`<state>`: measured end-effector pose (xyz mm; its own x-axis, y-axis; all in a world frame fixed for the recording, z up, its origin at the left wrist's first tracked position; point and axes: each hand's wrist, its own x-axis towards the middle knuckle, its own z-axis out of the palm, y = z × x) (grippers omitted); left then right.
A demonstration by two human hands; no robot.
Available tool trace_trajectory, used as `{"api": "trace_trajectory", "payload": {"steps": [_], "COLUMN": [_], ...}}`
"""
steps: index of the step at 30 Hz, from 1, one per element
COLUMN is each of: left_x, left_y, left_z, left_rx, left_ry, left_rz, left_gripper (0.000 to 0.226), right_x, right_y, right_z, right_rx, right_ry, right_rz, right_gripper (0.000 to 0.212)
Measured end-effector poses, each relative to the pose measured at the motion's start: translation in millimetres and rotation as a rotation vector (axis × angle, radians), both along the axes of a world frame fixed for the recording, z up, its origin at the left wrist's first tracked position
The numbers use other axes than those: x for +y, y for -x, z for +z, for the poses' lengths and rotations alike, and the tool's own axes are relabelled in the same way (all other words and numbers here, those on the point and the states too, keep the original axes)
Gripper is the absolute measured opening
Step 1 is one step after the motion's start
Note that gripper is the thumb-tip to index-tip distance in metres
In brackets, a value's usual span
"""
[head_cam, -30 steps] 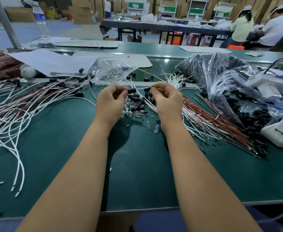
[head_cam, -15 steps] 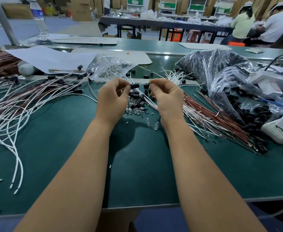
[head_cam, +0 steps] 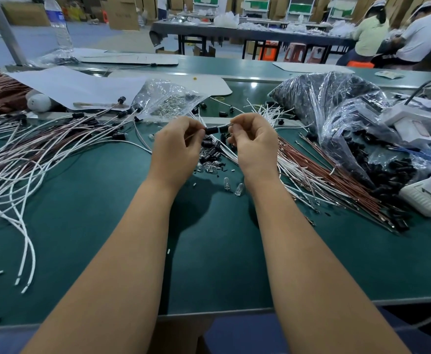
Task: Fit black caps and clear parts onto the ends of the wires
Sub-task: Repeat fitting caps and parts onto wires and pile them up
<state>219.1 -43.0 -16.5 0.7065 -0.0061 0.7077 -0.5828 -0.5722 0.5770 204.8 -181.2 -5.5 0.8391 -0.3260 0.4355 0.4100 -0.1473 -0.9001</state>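
Head view. Green bench [head_cam: 86, 226] crowded. Left: loose spread of white and brown wires [head_cam: 30, 159], several already ending in black caps. Right: bundle of brown and white wires [head_cam: 319, 180] fanned toward the near right. Centre, under the hands: small heap of black caps [head_cam: 210, 153]; just nearer, two loose clear bulbs [head_cam: 232, 186]. Far centre: clear bag [head_cam: 166, 100] holding small clear parts. Far right: large plastic bag [head_cam: 337, 108] full of black caps, spilling at its near side.

Left hand [head_cam: 176, 152]: fingers curled, pinching a black cap [head_cam: 210, 130] held above the heap. Right hand [head_cam: 254, 144]: fingers curled, pinching something small against the cap's right end; what it is, cannot tell.
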Motion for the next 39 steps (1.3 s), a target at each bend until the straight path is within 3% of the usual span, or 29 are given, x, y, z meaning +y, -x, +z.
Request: {"api": "trace_trajectory", "payload": {"steps": [7,13,21,30,32,36,39], "left_x": [-1.6,-1.2,-5.2,-7.1,-6.1,-2.0,-0.1], "left_y": [0.9,-0.4,5.3,4.1,3.9,2.2,0.8], "left_z": [1.7,-0.1,8.3,8.8,8.0,3.7,2.3], "left_rx": [-0.006,0.164,0.252,0.371,0.352,0.328,0.32], "left_ry": [-0.005,0.152,0.288,0.406,0.394,0.424,0.414], "left_rz": [-0.01,-0.094,-0.172,-0.322,-0.306,-0.237,-0.19], "left_gripper": [0.004,0.004,0.009,0.015,0.009,0.014,0.015], "right_x": [4.7,6.2,8.4,5.5,0.3,-21.1,-39.6], "right_y": [3.0,3.1,2.9,1.0,1.6,3.4,4.7], "right_z": [0.5,0.6,-0.1,2.1,4.5,8.6,5.9], "right_rx": [-0.028,-0.003,0.094,0.149,0.147,0.138,0.278], "right_ry": [0.115,0.133,0.013,-0.187,-0.033,0.54,0.726], "right_rz": [-0.005,0.012,0.185,0.232,0.15,-0.359,-0.66], "right_gripper": [0.014,0.014,0.009,0.011,0.011,0.018,0.036]}}
